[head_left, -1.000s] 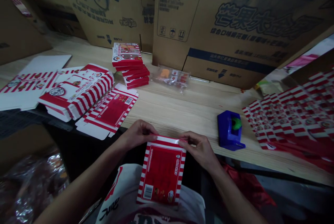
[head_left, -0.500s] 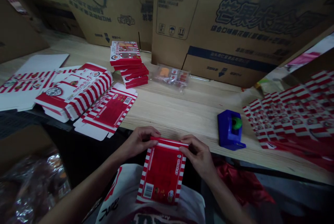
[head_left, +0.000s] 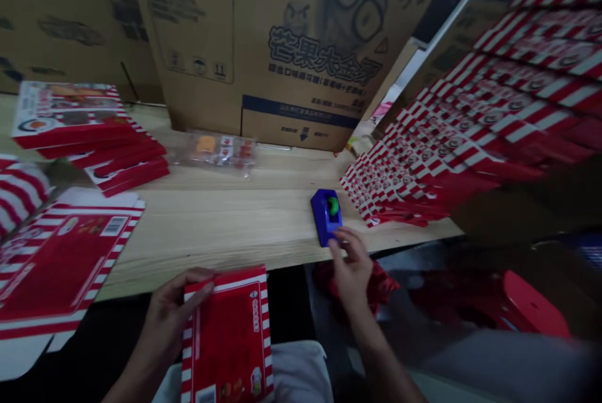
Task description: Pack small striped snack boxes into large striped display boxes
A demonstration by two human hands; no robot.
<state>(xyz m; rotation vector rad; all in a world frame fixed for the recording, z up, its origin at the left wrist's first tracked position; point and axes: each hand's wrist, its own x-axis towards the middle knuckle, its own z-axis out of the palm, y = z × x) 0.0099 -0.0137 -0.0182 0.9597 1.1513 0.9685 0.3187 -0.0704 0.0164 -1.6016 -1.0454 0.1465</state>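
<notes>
Head camera: the tabletop (head_left: 211,205) is pale wood with thin lines. A big brown carton (head_left: 305,86) stands at 12 o'clock, and a tall stack of striped boxes (head_left: 451,133) rises at 2. A small pile of red boxes (head_left: 117,146) sits at 9, a flat card (head_left: 61,265) at 8, a clear pack (head_left: 217,151) at 10. A red stool (head_left: 533,306) is at 4. At 7 is the held box (head_left: 230,334); the left hand (head_left: 172,312) pinches its 11 o'clock corner. The right hand (head_left: 352,268), at 5, is at the blue tape holder (head_left: 323,218); its grip is blurry, so pinching cannot be told.
</notes>
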